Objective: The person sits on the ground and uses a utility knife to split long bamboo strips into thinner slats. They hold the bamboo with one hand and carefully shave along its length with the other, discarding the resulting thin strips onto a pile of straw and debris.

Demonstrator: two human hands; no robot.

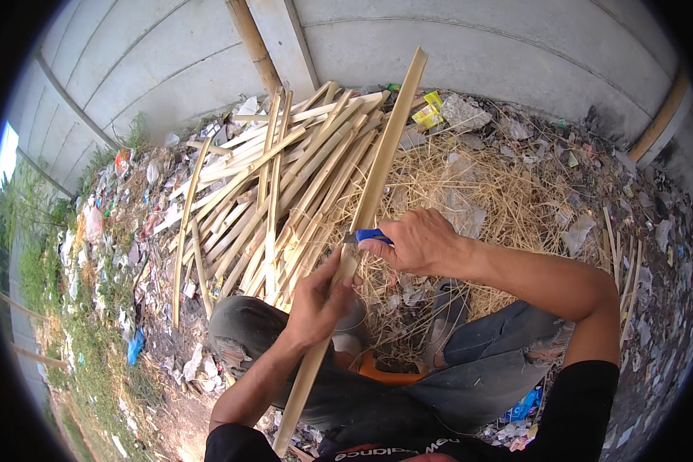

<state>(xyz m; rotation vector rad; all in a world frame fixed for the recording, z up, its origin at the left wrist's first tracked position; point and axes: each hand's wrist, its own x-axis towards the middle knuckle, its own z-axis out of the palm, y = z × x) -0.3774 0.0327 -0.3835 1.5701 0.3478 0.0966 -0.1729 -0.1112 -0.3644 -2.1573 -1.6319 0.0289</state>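
Note:
A long split bamboo strip (389,146) slants across my lap, its far end up toward the wall and its near end beside my left arm. My left hand (322,300) is wrapped round the strip near its middle. Just beyond it, my right hand (423,240) grips a blue-handled utility knife (373,236). The short blade lies against the strip, slightly ahead of my left fingers. A large pile of split bamboo strips (285,185) lies on the ground ahead and to the left. Thin pale shavings (500,200) are heaped ahead and to the right.
A grey concrete panel wall (470,46) closes off the far side, with a bamboo pole (254,46) leaning on it. Litter covers the ground, with a yellow wrapper (428,112) and a pale rubble lump (465,113) near the wall. Green weeds (92,323) grow at the left.

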